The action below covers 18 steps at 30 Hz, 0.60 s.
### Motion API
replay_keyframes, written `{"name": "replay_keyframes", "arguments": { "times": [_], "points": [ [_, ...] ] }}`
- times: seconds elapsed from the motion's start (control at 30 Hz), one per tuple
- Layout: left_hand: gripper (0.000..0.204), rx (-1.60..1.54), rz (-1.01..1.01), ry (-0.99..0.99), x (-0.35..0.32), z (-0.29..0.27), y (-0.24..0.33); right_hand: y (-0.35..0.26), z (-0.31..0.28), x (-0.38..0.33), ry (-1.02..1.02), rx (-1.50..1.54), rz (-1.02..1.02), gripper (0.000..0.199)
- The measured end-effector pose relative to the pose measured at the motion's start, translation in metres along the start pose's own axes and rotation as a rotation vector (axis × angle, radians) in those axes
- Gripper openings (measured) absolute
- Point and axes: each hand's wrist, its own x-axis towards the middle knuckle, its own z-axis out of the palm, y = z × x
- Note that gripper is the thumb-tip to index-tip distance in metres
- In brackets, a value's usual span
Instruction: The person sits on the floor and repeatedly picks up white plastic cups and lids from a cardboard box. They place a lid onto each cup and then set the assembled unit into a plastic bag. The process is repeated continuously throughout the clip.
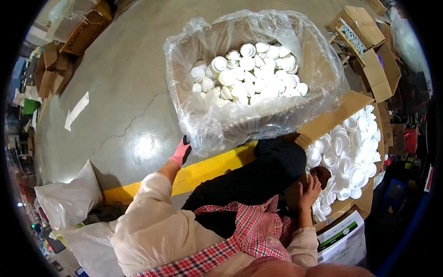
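My left hand [181, 152], in a pink glove with black on the fingers, is at the near left corner of a large carton. Its fingers are closed on the clear plastic liner [203, 134], which partly hides them. Inside the liner lies a heap of round white plastic lids [249, 76]. My right hand [310, 191], bare, rests at the near left edge of a smaller cardboard box [339, 107] with its fingers apart. White lids [346, 157] fill that box too. Just beyond my right fingertips is a dark brown item [320, 176] whose kind I cannot make out.
A yellow floor stripe [207, 171] runs under my bent leg. Stuffed white sacks [71, 194] lie at the left. Flattened and open cartons [362, 27] stand at the far right, and others [55, 69] at the far left. A printed white sheet [344, 249] is near my right arm.
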Motion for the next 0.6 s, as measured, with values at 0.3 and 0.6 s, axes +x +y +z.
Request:
{"name": "replay_keyframes", "arguments": {
  "times": [0.3,0.6],
  "points": [
    [0.043,-0.327,0.071,-0.047,0.030,-0.023,-0.059,0.000,-0.006,-0.003,0.066,0.063,0.032,0.055],
    [0.060,-0.825,0.046,-0.028,0.004,-0.078,0.002,0.008,0.000,-0.010,0.165,0.114,0.033,0.050]
  ]
}}
